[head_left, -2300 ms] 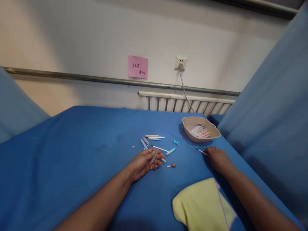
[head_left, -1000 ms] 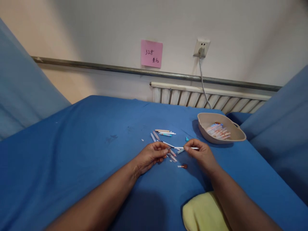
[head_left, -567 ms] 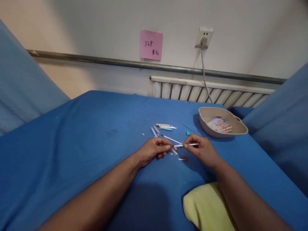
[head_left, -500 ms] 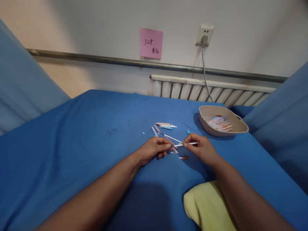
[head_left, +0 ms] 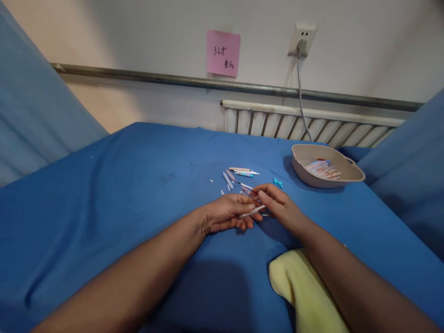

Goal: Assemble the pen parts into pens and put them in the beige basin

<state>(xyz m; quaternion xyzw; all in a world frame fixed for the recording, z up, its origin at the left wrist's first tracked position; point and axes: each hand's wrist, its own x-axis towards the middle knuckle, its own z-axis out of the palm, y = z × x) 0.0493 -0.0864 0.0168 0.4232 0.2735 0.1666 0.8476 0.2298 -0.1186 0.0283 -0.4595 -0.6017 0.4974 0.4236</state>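
My left hand lies on the blue sheet with its fingers curled. A thin white stick rests across its fingertips under the thumb. My right hand touches the left one. Its thumb and forefinger are pinched together by a small pinkish pen piece, but I cannot make out what they hold. Just beyond both hands lie several loose pen parts and a teal cap.
A beige tray with several pens stands at the right on the blue-covered table. A yellow cloth lies under my right forearm. Behind are a radiator, a wall socket with a cable, and a pink note.
My right hand came from beside the tray to meet the left hand. The white stick it held now lies across my left fingertips, and both hands have drawn closer together.
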